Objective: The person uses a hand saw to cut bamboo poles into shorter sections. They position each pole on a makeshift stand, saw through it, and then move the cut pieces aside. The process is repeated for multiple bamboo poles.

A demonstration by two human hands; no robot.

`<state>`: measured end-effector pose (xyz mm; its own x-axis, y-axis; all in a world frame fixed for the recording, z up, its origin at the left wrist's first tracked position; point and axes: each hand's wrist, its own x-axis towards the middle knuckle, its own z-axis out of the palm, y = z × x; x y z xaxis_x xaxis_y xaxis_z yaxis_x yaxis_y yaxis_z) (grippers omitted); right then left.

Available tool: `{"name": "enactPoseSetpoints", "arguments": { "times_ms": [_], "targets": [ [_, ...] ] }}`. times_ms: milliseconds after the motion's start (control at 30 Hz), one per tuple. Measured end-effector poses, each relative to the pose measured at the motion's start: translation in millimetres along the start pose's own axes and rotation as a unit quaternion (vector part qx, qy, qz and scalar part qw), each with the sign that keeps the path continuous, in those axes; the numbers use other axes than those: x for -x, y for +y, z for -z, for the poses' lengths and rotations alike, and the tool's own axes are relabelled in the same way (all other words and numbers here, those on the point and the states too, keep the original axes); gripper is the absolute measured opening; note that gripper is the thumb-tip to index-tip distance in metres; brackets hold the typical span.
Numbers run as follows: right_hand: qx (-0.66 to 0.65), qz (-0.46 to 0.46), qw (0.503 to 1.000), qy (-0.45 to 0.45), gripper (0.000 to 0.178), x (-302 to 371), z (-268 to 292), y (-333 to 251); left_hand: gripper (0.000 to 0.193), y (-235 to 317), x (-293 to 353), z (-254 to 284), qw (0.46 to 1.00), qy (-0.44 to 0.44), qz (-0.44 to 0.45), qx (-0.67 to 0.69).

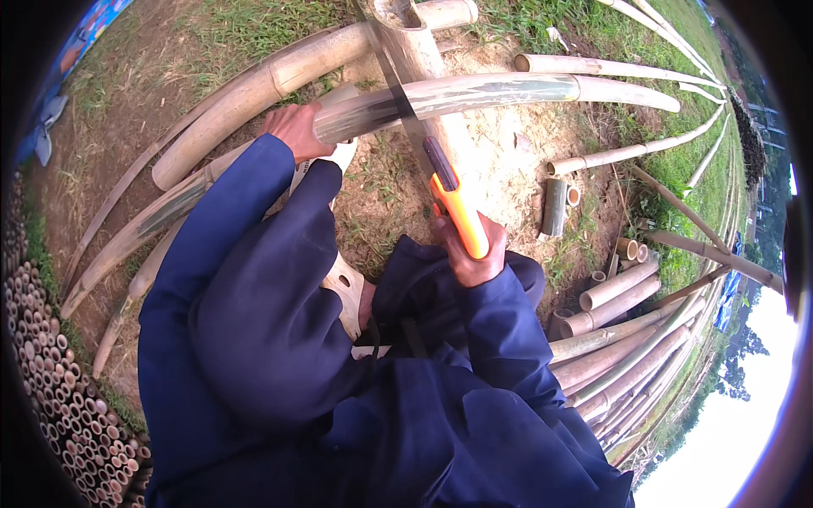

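Observation:
My right hand (474, 254) is wrapped round the orange and dark handle of a handsaw (461, 216). The saw's long blade runs up and away, crossing a bamboo pole (500, 89) near its left end; whether the teeth are in the cane cannot be made out. At that left end my left hand (295, 131) grips the pole, with some fingers hidden behind it. The pole lies crosswise over a thicker bamboo log (453, 140), which points away from me and shows an opening at its far end.
Long bamboo poles (224, 118) lie to the left. Short cut pieces (555, 207) and a stack of bamboo lengths (622, 292) are on the right. Pale sawdust (508, 182) covers the ground ahead. Many cut bamboo ends (68, 389) are piled at lower left.

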<state>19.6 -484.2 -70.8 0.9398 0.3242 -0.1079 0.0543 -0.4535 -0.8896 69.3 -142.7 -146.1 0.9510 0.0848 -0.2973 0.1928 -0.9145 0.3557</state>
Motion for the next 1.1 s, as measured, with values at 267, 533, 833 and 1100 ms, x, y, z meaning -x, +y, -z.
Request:
{"name": "enactPoseSetpoints", "arguments": {
  "times_ms": [267, 533, 833, 1100],
  "targets": [
    [-0.023, -0.028, 0.999, -0.001, 0.012, 24, -13, -2, 0.074, -4, -6, 0, 1.0, -0.004, -0.005, -0.008],
    [0.084, -0.019, 0.996, -0.004, 0.021, 115, 36, -36, 0.074, -10, -12, 4, 0.997, -0.058, -0.009, 0.057],
    [0.045, -0.001, 0.999, -0.005, 0.018, 103, 24, -18, 0.07, -22, -20, 8, 0.995, -0.048, -0.043, 0.071],
    [-0.016, 0.008, 1.0, 0.012, 0.013, 16, -9, -9, 0.07, 10, -7, 5, 1.0, 0.01, 0.008, -0.018]
  ]
}}
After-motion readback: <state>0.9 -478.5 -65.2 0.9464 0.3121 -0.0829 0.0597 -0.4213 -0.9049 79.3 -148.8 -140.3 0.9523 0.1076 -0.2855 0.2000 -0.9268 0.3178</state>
